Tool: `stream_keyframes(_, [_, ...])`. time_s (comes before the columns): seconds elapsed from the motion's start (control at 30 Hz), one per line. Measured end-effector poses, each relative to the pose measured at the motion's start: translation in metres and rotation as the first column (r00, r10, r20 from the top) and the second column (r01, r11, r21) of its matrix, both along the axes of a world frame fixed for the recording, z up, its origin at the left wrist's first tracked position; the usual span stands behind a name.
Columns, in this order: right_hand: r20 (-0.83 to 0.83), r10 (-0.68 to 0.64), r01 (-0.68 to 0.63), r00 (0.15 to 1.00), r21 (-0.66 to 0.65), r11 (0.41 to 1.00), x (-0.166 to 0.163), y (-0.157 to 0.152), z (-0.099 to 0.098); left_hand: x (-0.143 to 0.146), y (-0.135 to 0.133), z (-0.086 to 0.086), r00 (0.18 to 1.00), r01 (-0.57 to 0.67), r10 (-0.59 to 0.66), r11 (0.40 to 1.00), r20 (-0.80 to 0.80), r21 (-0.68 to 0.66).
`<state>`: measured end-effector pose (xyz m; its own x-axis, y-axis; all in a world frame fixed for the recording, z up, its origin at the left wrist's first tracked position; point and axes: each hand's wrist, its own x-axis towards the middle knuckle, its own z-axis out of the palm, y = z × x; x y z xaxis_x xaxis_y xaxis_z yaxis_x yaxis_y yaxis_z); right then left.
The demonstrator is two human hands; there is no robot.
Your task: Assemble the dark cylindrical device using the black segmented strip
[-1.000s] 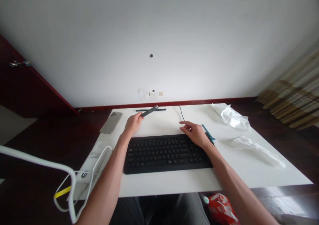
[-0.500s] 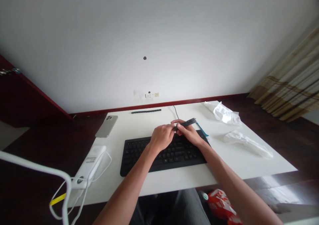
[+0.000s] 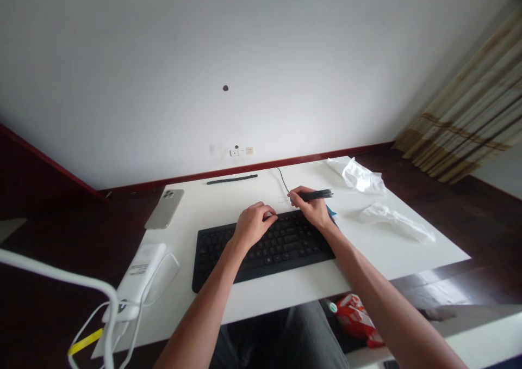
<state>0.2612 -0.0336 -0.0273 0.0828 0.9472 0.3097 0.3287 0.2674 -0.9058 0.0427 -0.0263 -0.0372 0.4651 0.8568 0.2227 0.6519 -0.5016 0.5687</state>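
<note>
A black keyboard (image 3: 265,249) lies across the white table in front of me. My right hand (image 3: 309,203) is above its far right corner, closed around a slim black tool (image 3: 318,195) whose greyish end points right; its exact kind is unclear. My left hand (image 3: 255,225) is over the keyboard's far edge, thumb and fingers curled together; anything between them is too small to make out. A blue item (image 3: 331,211) shows partly beside my right wrist. The thin black cable (image 3: 283,179) runs from the table's back edge toward my right hand.
A phone (image 3: 164,209) and a white power strip (image 3: 138,276) with cables lie at the left. A dark braided strip (image 3: 232,179) lies near the back edge. Crumpled clear plastic wrappers (image 3: 362,176) are on the right. A red bag (image 3: 354,320) is below the table's front edge.
My hands have come apart. The right one keeps the black tool, now turned more level, while the left has moved left and down toward the keyboard. The view has shifted slightly.
</note>
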Motion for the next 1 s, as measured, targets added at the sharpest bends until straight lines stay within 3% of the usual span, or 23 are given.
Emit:
stream_keyframes(0.13, [0.077,-0.022,0.021,0.997,0.013,1.000,0.000,0.000,0.000,0.004,-0.005,-0.002,0.999,0.033,-0.033,0.999,-0.026,-0.011])
stream_keyframes(0.47, [0.329,0.155,-0.148,0.932,-0.045,0.988,-0.002,-0.002,0.003,0.013,-0.007,0.003,0.996,0.000,-0.003,0.999,-0.092,-0.033])
stream_keyframes(0.8, [0.347,0.205,-0.191,0.915,-0.075,0.979,-0.002,0.000,-0.001,0.015,-0.009,0.003,0.994,0.001,-0.001,1.000,-0.107,-0.004])
stream_keyframes(1.0, [0.290,0.267,-0.229,0.919,-0.159,0.960,-0.003,0.001,0.002,0.014,-0.008,0.001,0.995,0.010,-0.010,1.000,-0.098,0.005])
